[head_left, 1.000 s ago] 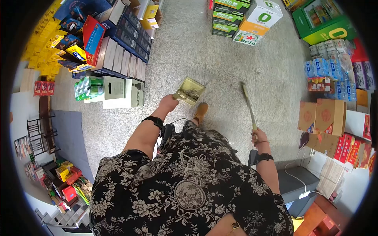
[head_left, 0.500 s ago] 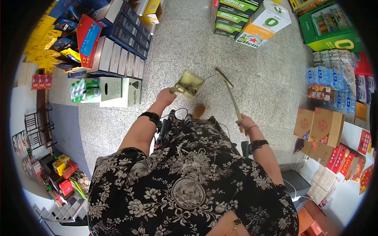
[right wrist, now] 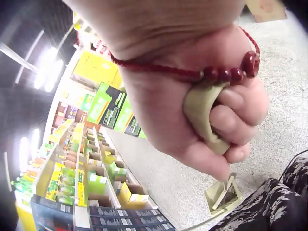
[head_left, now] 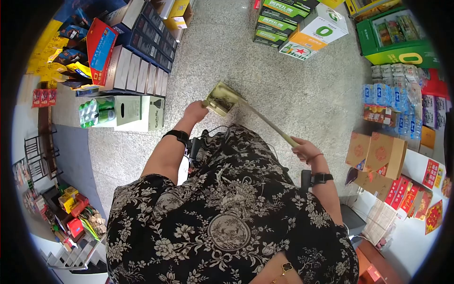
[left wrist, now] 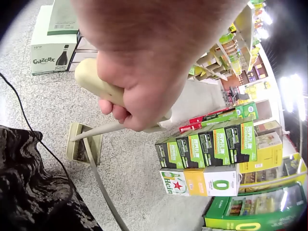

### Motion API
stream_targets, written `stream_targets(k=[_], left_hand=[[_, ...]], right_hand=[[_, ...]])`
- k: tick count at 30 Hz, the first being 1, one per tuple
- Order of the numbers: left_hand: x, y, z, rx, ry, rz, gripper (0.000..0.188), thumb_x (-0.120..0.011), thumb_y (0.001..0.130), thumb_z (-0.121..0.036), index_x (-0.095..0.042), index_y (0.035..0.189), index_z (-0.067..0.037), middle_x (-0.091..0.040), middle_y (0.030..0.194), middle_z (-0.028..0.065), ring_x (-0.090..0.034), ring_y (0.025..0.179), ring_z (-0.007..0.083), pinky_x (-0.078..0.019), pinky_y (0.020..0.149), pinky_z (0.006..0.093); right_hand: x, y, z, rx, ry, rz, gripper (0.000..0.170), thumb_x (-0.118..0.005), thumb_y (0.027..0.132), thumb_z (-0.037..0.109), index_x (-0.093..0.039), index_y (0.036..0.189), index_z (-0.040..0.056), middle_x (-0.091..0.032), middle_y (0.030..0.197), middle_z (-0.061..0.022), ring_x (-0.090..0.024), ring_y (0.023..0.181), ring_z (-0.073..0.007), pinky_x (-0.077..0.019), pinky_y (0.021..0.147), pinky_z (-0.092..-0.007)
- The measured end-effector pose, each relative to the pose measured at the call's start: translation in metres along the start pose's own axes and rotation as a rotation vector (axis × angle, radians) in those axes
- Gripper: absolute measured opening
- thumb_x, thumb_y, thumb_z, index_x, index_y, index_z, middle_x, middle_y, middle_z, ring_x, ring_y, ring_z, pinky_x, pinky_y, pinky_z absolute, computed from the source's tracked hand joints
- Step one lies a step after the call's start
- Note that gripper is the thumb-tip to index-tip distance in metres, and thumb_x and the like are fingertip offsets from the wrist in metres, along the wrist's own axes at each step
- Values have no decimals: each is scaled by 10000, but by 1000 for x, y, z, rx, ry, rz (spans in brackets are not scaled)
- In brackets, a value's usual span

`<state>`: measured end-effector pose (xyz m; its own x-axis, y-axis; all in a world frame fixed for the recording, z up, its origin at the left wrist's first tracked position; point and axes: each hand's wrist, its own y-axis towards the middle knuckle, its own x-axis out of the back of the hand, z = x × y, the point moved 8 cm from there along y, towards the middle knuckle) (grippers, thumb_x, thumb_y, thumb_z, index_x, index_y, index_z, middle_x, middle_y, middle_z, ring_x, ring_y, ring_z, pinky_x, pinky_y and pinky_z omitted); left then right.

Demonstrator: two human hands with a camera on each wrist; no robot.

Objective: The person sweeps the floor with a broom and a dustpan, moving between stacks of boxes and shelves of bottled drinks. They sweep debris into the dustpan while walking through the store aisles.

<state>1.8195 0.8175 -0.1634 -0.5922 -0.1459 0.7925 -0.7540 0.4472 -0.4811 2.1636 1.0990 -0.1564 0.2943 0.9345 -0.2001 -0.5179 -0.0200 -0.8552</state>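
Observation:
A pale green long-handled dustpan [head_left: 220, 105] with dark debris in it rests on the speckled floor, left of centre in the head view. The left hand [head_left: 196, 112] grips its handle; in the left wrist view the fingers of the left hand [left wrist: 139, 91] curl round the thick grip, with the dustpan [left wrist: 77, 144] far below. The right hand [head_left: 306, 150] holds the end of a long broom handle [head_left: 272, 124], which slants to the dustpan's right edge. In the right wrist view the right hand [right wrist: 216, 115] wraps round the looped handle end [right wrist: 204, 113]. The broom's head is hard to make out.
Boxed goods [head_left: 137, 71] and a green can pack [head_left: 97, 112] stand to the left. Beer cartons [head_left: 302, 41] are stacked ahead. Bottled water [head_left: 385, 94] and brown cartons [head_left: 378, 154] line the right side. A dark cable [left wrist: 36, 134] hangs near the patterned clothing.
The broom has swung left from the right side of the floor, its far end now at the dustpan. The right hand first moved inward, then slightly outward. The left hand keeps its grip, shifting slightly left.

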Motion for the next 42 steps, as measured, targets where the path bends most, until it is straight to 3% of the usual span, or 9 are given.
stream_targets(k=[4, 10, 12, 16, 20, 23, 29, 33, 42], left_hand=[[5, -8, -13, 17, 25, -49, 334, -537, 696, -257, -595, 941, -38, -608, 928, 196, -573, 891, 347, -457, 784, 407], [7, -11, -22, 75, 8, -58, 334, -543, 693, -257, -595, 959, -60, -614, 935, 175, -573, 906, 336, -458, 791, 400], [3, -11, -22, 110, -31, -63, 339, -545, 696, -261, -594, 970, -68, -614, 945, 169, -574, 910, 331, -458, 795, 397], [-14, -7, -20, 227, -81, -58, 367, -551, 709, -281, -587, 1017, -84, -612, 976, 159, -575, 924, 317, -456, 806, 393], [-17, -5, -33, 310, -167, -75, 395, -564, 720, -297, -580, 1053, -86, -613, 994, 146, -574, 938, 306, -452, 815, 385], [-26, 1, -36, 372, -260, -76, 404, -576, 716, -292, -579, 1062, -83, -615, 995, 144, -577, 941, 298, -450, 814, 380], [-42, 16, -47, 439, -335, -84, 413, -579, 709, -277, -575, 1067, -71, -614, 992, 158, -579, 941, 300, -457, 807, 378], [-44, 18, -59, 462, -345, -120, 413, -581, 704, -275, -574, 1060, -66, -614, 993, 157, -580, 936, 302, -460, 804, 376], [-50, 10, -65, 476, -353, -122, 408, -586, 716, -288, -571, 1061, -73, -607, 1021, 145, -572, 957, 298, -453, 823, 378]], right_hand=[[35, -6, -4, 52, 163, -77, 646, -561, 741, 32, -336, 1342, 102, -469, 658, 0, -345, 409, -64, -276, 361, -225], [80, 36, 30, 118, -11, -261, 654, -564, 752, 50, -316, 1351, 131, -469, 652, -12, -369, 405, -85, -293, 341, -239], [96, 55, 41, 101, 56, -327, 580, -544, 753, 60, -353, 1301, 79, -456, 666, -10, -386, 432, -78, -293, 350, -220], [113, 91, 54, 71, 237, -329, 171, -559, 779, 79, -439, 900, 84, -445, 597, -22, -402, 394, -106, -322, 316, -253], [114, 102, 71, 72, 160, -253, 155, -560, 783, 75, -407, 806, 80, -444, 588, -32, -407, 389, -123, -330, 305, -260], [107, 94, 82, 68, 1, -201, 182, -565, 757, 50, -467, 910, 74, -443, 611, -25, -413, 423, -121, -335, 313, -258], [98, 93, 115, 50, -319, 23, 584, -580, 723, 58, -420, 1276, 155, -466, 695, -25, -413, 469, -115, -337, 355, -273], [86, 98, 133, 52, -343, 192, 614, -585, 731, 64, -385, 1309, 118, -491, 711, -30, -399, 472, -111, -319, 375, -259], [140, 91, 163, 55, -267, 101, 644, -578, 741, 55, -339, 1337, 102, -461, 655, -9, -365, 440, -90, -285, 374, -251]])
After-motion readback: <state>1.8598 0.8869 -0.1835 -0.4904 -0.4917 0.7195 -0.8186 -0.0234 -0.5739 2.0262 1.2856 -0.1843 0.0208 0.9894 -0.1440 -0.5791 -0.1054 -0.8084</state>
